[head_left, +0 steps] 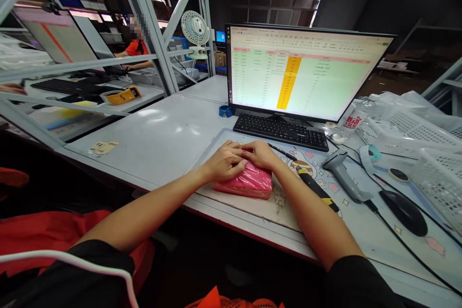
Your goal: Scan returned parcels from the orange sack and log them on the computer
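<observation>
Before the keyboard (280,131), your left hand (226,160) and right hand (260,154) are pressing, seemingly smoothing, a pink packet (249,184), grip unclear; the next move is probably needing even pressure.

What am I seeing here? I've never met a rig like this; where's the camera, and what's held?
There is no machine: these are a person's bare left hand and right hand. The single picture comes from a camera worn on their head, looking forward and down. Both hands rest on a pink plastic-wrapped block near the front edge of a pale grey desk; whether they grip or press it is unclear. To its right lie a black-and-yellow utility knife, a grey handheld scanner and a black mouse. Beyond are a black keyboard and a lit, black-framed monitor.
</observation>
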Demonstrator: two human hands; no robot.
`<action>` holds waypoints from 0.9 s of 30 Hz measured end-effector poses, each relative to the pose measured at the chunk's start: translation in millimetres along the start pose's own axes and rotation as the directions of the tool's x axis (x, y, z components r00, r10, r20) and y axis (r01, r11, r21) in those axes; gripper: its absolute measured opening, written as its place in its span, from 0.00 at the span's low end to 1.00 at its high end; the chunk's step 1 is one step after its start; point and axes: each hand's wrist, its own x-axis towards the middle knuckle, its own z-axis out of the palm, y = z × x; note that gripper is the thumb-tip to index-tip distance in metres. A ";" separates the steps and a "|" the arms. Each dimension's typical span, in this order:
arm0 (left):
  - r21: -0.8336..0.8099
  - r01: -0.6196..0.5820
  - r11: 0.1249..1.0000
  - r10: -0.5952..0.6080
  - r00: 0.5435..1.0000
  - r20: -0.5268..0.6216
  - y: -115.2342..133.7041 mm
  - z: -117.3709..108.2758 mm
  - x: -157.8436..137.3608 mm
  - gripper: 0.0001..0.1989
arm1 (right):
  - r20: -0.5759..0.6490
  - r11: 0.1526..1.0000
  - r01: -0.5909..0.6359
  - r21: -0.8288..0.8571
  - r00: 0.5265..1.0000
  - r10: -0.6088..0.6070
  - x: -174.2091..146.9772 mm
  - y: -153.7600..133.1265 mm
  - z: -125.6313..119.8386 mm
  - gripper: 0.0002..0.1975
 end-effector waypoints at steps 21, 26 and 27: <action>0.271 0.340 0.901 -0.403 0.887 0.226 57.0 -4.4 7.4 0.18 | -0.158 0.991 -0.077 0.110 0.983 0.094 1.3 -6.8 -22.5 0.11; 0.317 0.373 0.872 -0.445 0.874 0.196 79.1 19.1 15.3 0.18 | -0.002 0.992 -0.121 -0.038 0.993 0.121 -7.1 -16.3 -22.9 0.18; 0.322 0.397 0.859 -0.464 0.871 0.164 80.0 24.4 14.8 0.18 | -0.002 0.987 -0.141 -0.073 0.990 0.141 -9.3 -17.0 -18.2 0.18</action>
